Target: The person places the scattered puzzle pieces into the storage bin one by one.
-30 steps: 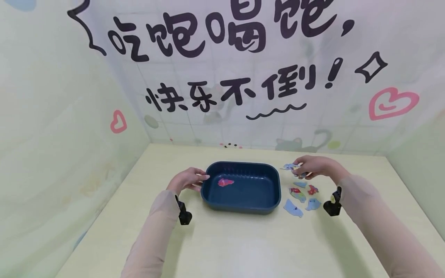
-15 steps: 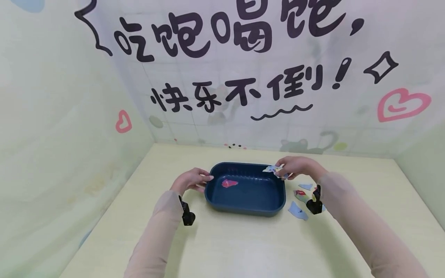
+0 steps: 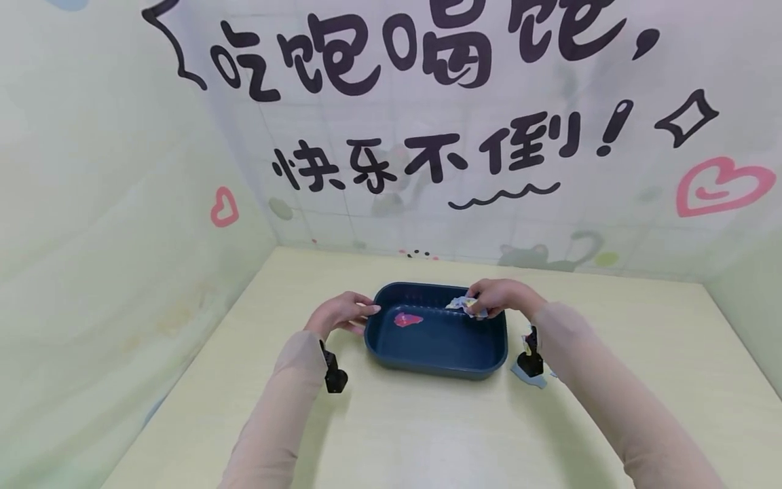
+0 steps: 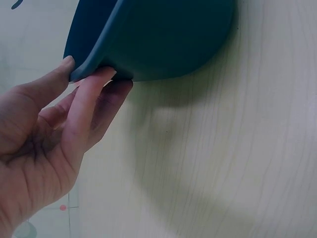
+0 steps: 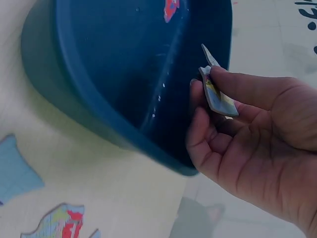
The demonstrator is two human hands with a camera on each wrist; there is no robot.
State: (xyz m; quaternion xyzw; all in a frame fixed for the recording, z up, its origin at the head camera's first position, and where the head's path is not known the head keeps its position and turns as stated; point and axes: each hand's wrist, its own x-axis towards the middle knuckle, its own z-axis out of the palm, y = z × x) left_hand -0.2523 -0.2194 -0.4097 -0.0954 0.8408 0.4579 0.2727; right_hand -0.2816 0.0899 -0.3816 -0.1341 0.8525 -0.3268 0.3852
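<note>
A dark blue rectangular plastic basin (image 3: 452, 343) stands on the table. My left hand (image 3: 343, 314) pinches its left rim; in the left wrist view the thumb lies at the rim's inner side and fingers press the outer wall. Over the basin's back right corner, my right hand (image 3: 504, 297) pinches flat puzzle pieces (image 5: 218, 99) between thumb and fingers. They are thin, irregular in outline and printed in pale blue and yellow. One pinkish-red puzzle piece (image 3: 407, 319) lies on the basin floor toward the left.
Right of the basin, more puzzle pieces lie on the table, partly hidden by the right wrist camera (image 3: 530, 360): a light blue piece (image 5: 17, 171) and a red and green one (image 5: 62, 223). A printed curtain (image 3: 366, 224) closes off the table's back and sides.
My right hand has carried the puzzle pieces left, from above the loose pieces to over the basin's right side. The left hand stays at the rim. The head view has shifted slightly.
</note>
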